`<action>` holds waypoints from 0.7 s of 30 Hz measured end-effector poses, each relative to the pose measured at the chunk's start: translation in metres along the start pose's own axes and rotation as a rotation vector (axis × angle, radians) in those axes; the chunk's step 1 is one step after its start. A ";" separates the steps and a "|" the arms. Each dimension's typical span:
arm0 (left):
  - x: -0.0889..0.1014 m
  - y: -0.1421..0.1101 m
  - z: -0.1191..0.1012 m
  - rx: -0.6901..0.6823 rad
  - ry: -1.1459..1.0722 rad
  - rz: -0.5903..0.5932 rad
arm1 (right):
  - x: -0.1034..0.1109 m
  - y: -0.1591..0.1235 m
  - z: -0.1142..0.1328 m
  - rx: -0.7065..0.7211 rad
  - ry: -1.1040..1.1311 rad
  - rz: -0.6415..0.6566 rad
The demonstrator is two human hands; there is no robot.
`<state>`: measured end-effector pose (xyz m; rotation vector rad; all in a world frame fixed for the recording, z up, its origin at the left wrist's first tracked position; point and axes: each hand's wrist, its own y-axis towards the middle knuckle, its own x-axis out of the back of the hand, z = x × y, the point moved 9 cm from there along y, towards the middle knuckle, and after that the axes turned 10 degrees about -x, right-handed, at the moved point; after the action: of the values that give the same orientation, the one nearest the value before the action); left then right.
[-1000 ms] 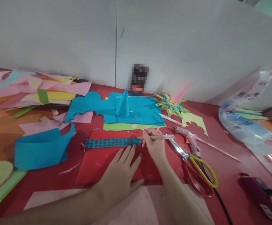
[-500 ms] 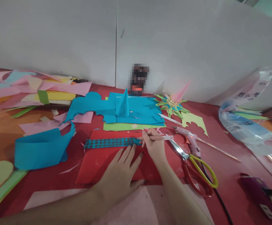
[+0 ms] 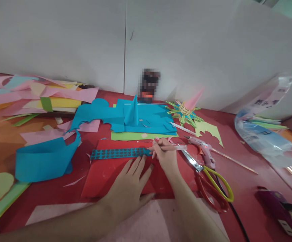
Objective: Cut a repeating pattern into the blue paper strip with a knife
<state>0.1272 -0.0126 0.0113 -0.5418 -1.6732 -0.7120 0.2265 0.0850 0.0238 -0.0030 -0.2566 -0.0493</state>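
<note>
A blue paper strip [image 3: 115, 154] with rows of dark drawn marks lies across a red sheet [image 3: 102, 178]. My left hand [image 3: 129, 185] is flat on the red sheet, fingers spread, its fingertips touching the strip's lower edge. My right hand [image 3: 167, 159] is closed round a pen [image 3: 172, 148], whose tip points left at the right part of the strip. The strip's right end is hidden behind my right hand. Just right of that hand lie scissors [image 3: 198, 168] with one red and one yellow handle, and a pink glue gun [image 3: 206, 151].
Blue cut paper [image 3: 151, 117] with a standing blue cone is behind the strip. A blue paper loop [image 3: 40, 161] sits at left, near piled coloured scraps [image 3: 60, 94]. A pink-coned paper piece [image 3: 186, 109], a white pen [image 3: 182, 128] and a plastic bag [image 3: 259, 131] are farther right.
</note>
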 end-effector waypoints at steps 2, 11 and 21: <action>0.000 0.000 0.000 0.002 0.001 -0.004 | 0.004 0.001 -0.002 -0.013 0.009 -0.039; 0.002 0.000 0.000 0.009 0.030 -0.031 | 0.016 -0.002 -0.001 -0.037 0.070 -0.165; -0.002 0.000 -0.001 0.001 0.053 -0.011 | 0.002 -0.001 0.002 0.007 0.017 -0.033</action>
<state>0.1284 -0.0132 0.0096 -0.5093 -1.6278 -0.7275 0.2283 0.0839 0.0260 0.0088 -0.2393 -0.0811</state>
